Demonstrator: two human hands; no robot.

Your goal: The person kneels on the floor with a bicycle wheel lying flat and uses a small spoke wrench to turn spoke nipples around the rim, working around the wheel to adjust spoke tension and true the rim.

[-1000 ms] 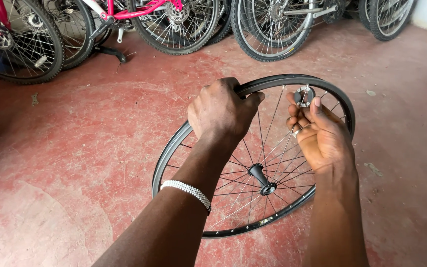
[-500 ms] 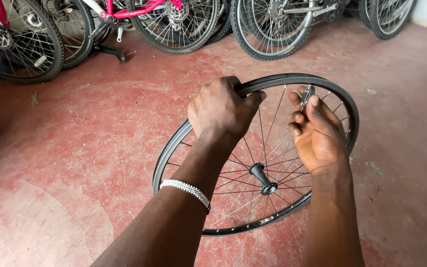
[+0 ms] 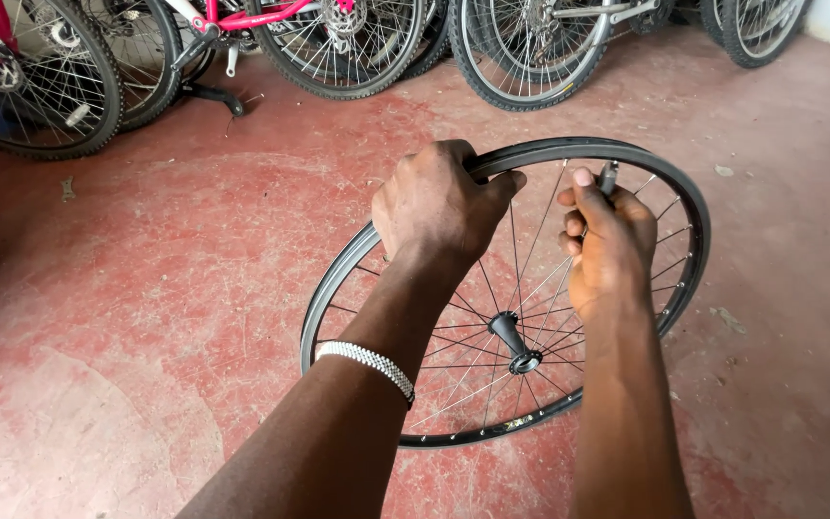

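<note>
While the bicycle wheel [image 3: 492,384] stands tilted on the red floor [image 3: 146,317] in the middle of the scene, its lower edge resting near the person and its upper edge leaning away, both hands work at its far arc. The left hand [image 3: 439,207] is closed over the top of the rim, fingers curled down around the black tyre [image 3: 665,178] so that the knuckles face the camera and the thumb lies along the rim toward the right. A beaded white bracelet [image 3: 367,360] circles that wrist. Just to the right, the right hand [image 3: 612,240] is loosely clenched, its fingers bent inward and its thumb raised, pinching a small dark metal tool [image 3: 608,176] whose tip pokes up above the fingertips and sits against the rim; how the tool meets the rim is hidden by the fingers. The two hands are near each other but apart, with a few spokes showing between them. Below them the hub [image 3: 513,341] sticks out toward the camera at the centre of the thin silver spokes. Along the far wall, well apart from the wheel, stands a row of parked bicycles [image 3: 338,38], one with a pink frame at the far left.
</note>
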